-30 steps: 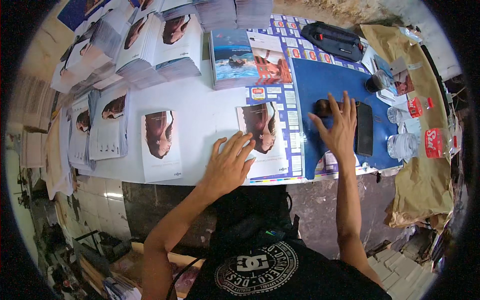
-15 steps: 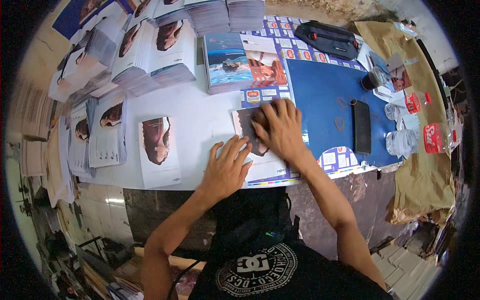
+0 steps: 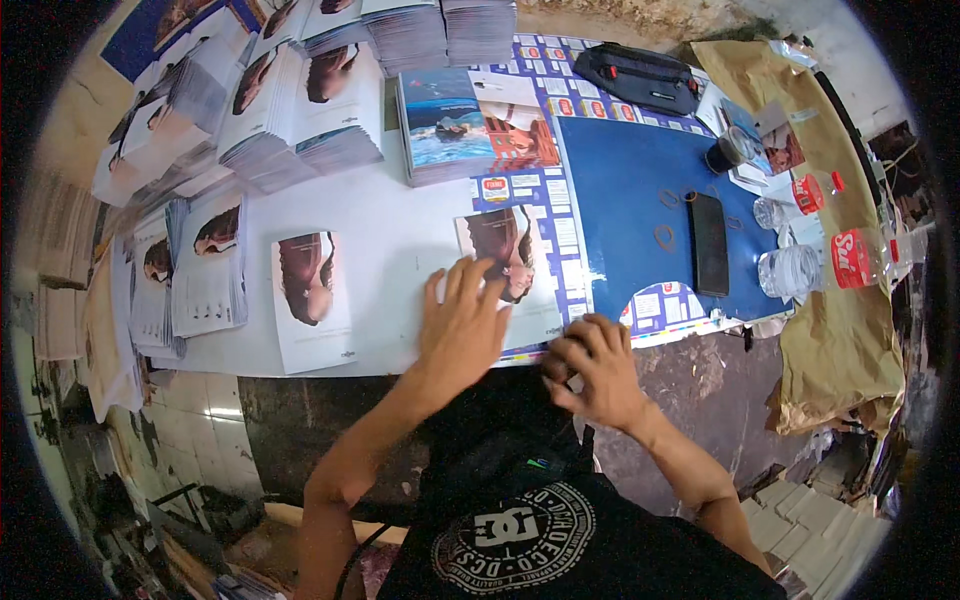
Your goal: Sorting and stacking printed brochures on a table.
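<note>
A booklet with a picture of a long-haired person on its cover (image 3: 515, 245) lies near the front edge of the table. My left hand (image 3: 460, 320) rests over its lower left side, fingers stretched and slightly apart, holding nothing. At the table's front edge, just right of the booklet's lower corner, is my right hand (image 3: 600, 375). Its fingers are curled round a small dark thing whose kind I cannot make out. A second booklet with the same cover (image 3: 308, 300) lies flat to the left, apart from both hands.
Tall stacks of booklets (image 3: 335, 95) stand at the back left, with smaller piles (image 3: 210, 265) below them. A stack with a blue-and-red cover (image 3: 445, 130) stands mid-back. On the blue board (image 3: 630, 190) are a phone (image 3: 709, 245), rubber bands (image 3: 664, 236) and a dark cup (image 3: 727, 150); bottles (image 3: 790, 270) stand right.
My right hand has moved off the booklet, down and toward me, to the table's front edge. My left hand has slid slightly over the booklet's lower left side.
</note>
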